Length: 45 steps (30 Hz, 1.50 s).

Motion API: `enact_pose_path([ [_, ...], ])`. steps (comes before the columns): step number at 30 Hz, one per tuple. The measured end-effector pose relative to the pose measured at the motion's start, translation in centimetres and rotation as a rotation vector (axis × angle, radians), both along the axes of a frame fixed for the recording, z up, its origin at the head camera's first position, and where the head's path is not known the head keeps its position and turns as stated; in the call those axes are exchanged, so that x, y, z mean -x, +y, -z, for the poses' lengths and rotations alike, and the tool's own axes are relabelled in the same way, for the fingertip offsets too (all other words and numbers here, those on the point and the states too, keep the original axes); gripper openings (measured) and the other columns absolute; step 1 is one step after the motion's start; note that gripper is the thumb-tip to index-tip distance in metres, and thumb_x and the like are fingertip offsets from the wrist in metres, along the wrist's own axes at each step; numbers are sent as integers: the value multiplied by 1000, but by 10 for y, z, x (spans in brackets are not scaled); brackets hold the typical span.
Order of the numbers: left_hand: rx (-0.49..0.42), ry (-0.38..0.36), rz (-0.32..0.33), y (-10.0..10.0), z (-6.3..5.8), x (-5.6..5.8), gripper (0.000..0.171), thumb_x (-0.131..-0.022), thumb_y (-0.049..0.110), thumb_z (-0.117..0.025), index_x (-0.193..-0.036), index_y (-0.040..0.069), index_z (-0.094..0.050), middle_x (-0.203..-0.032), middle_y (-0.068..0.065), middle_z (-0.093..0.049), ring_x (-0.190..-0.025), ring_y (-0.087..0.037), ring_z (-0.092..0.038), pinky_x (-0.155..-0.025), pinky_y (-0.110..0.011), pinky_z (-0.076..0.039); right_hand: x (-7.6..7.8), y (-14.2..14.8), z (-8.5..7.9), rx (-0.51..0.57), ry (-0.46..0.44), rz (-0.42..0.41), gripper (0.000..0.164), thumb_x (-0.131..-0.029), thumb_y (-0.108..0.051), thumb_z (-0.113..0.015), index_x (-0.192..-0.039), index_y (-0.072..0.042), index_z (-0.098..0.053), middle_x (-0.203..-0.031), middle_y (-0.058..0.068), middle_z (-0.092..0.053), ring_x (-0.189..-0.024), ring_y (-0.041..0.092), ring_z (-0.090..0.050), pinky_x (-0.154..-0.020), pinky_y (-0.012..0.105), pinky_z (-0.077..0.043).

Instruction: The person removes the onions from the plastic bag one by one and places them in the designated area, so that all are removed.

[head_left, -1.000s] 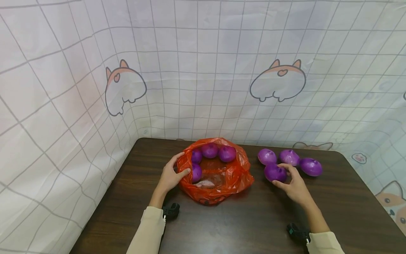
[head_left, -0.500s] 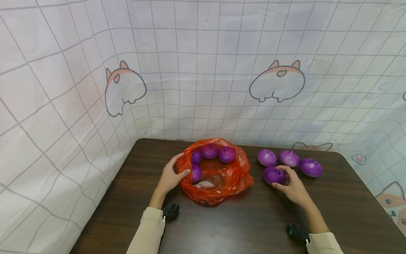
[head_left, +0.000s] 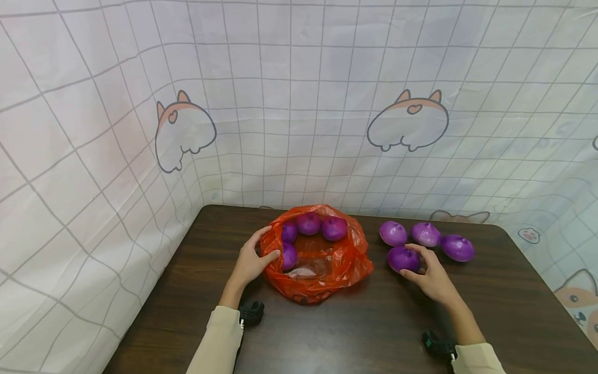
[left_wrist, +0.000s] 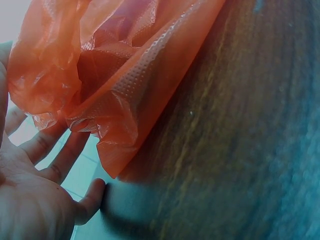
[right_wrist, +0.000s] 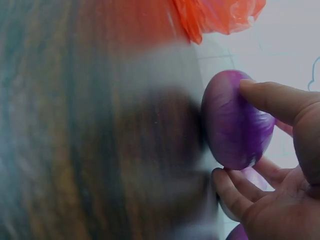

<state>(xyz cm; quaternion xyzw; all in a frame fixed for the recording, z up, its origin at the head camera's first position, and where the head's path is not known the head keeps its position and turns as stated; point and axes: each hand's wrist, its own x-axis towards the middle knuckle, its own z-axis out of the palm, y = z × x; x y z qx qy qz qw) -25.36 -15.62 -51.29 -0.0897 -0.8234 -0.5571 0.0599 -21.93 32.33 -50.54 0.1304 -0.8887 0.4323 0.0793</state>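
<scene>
At the left of the table, an orange-red plastic bag [head_left: 357, 265] lies with its mouth spread wide. Several purple onions, one of them an onion [head_left: 334, 228] at the back, sit inside it. My left hand [head_left: 249, 262] grips the bag's left rim, thumb on the inner side; in the left wrist view the fingers [left_wrist: 60, 160] reach behind the plastic. To the right of the bag, my right hand [head_left: 432, 272] holds a purple onion [right_wrist: 235, 120] between thumb and fingers, low over or on the table; I cannot tell which.
Three more purple onions stand behind the right hand: a left onion [head_left: 393, 234], a middle onion [head_left: 425, 235] and a right onion [head_left: 457, 248]. The dark wooden table [head_left: 327, 337] ends at a white grid-patterned cloth [head_left: 299, 130] behind it.
The onion in my right hand has shifted slightly left and towards me, a little away from the onions behind it. My left hand and the bag have stayed put.
</scene>
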Motion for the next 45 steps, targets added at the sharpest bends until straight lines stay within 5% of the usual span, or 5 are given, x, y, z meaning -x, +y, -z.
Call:
enact_pose_path([
  [6, 4, 4, 1, 0, 0, 0, 70, -88, 29, -81, -150, 29, -49, -134, -12, -61, -118, -32, -60, -94, -49, -58, -1, 3, -6, -24, 8, 29, 65, -91, -11, -77, -146, 0, -46, -142, 27, -43, -121, 42, -53, -93, 40, -55],
  [14, 2, 3, -1, 0, 1, 1, 70, -88, 28, -81, -150, 29, -49, -133, -12, -62, -119, -33, -59, -93, -49, -58, -6, 4, -25, -22, 13, 73, 65, -94, -16, -75, -149, 1, -44, -146, 31, -40, -128, 53, -43, -99, 63, -43],
  [26, 3, 3, 0, 0, 2, 2, 70, -88, 29, -81, -150, 30, -49, -134, -12, -62, -120, -33, -59, -95, -50, -57, -19, -37, -65, 11, 152, 109, 54, -94, -18, -74, -143, -5, -53, -142, 18, -50, -129, 33, -46, -99, 7, -34],
  [34, 10, -2, -8, 1, 2, 1, 69, -88, 29, -81, -150, 31, -49, -133, -12, -62, -119, -32, -60, -94, -49, -57, -18, -95, -75, 87, 191, -15, 48, -95, -15, -74, -139, -13, -57, -136, 11, -56, -123, 32, -56, -101, 17, -45],
  [45, 10, -4, -9, -1, 2, 1, 69, -88, 28, -81, -150, 31, -49, -131, -11, -63, -115, -30, -61, -93, -47, -58, -1, -171, -53, 149, 87, -243, 47, -93, -14, -75, -136, -16, -57, -133, 9, -58, -121, 34, -59, -101, 58, -51],
])
